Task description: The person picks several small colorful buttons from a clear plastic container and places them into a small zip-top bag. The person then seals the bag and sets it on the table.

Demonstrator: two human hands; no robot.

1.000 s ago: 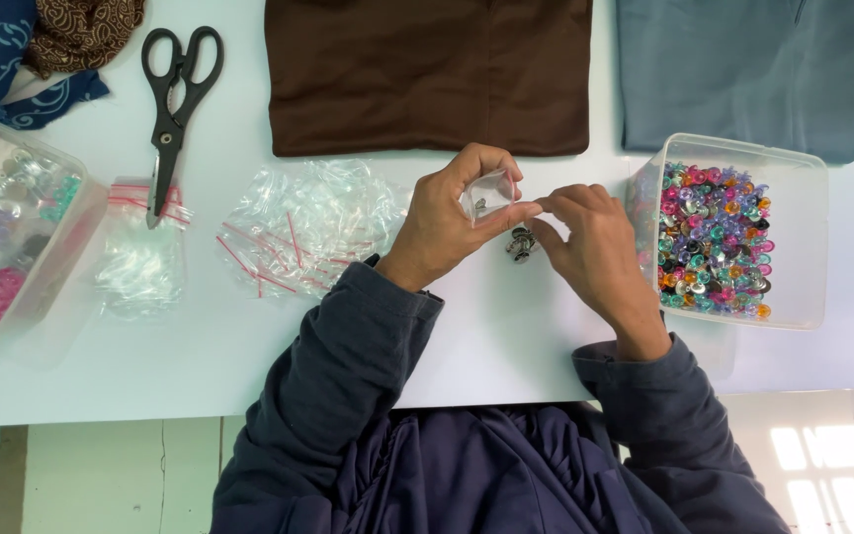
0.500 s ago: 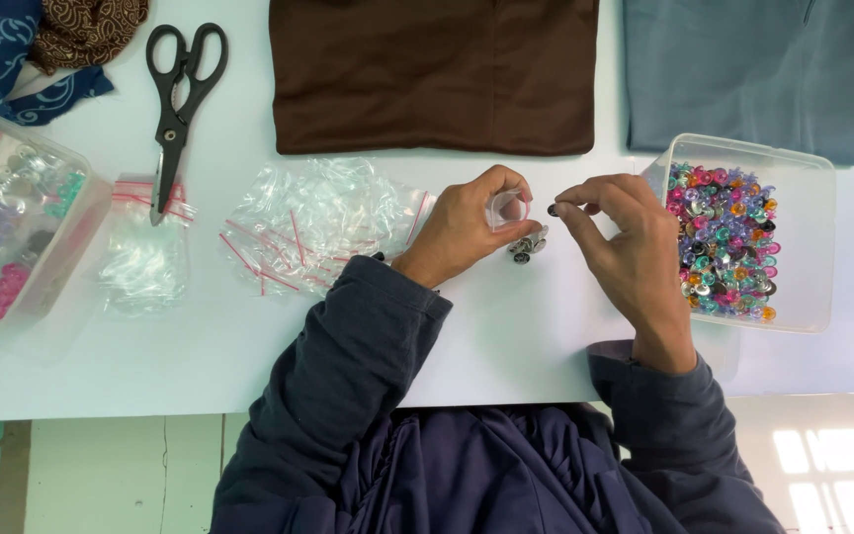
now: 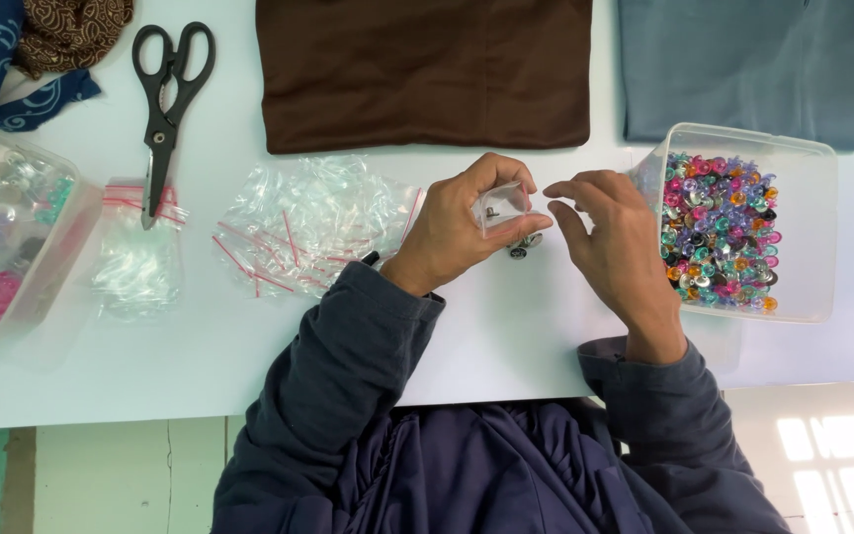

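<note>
At the middle of the white table (image 3: 249,366), the left hand (image 3: 457,222) pinches a small clear bag (image 3: 502,206) between thumb and fingers, mouth turned toward the other hand, a dark little piece visible inside. The right hand (image 3: 615,242) hovers just beside it, fingers loosely curled, thumb and forefinger close together at the tip; whether they nip anything, I cannot tell. Under the bag, a few small metal bits (image 3: 523,244) lie on the table.

That bag looks feather-light, thin, floppy and slick, the sort that collapses unless held by its rim, so the edge by the opening seems the sensible grip. Whatever goes in is tiny and hard, likely to roll or skitter away.

Right of the hands sits a clear plastic tub (image 3: 812,237) full of glossy faceted beads (image 3: 719,232), pink, purple, green, orange. To the left, a crinkly heap of empty bags (image 3: 313,222) with red seal strips, another bag (image 3: 135,257), black scissors (image 3: 165,99), and a second tub (image 3: 12,247) of mixed pieces. Along the far edge lie folded brown cloth (image 3: 422,69) and grey-blue cloth (image 3: 748,64), both soft and matte.
</note>
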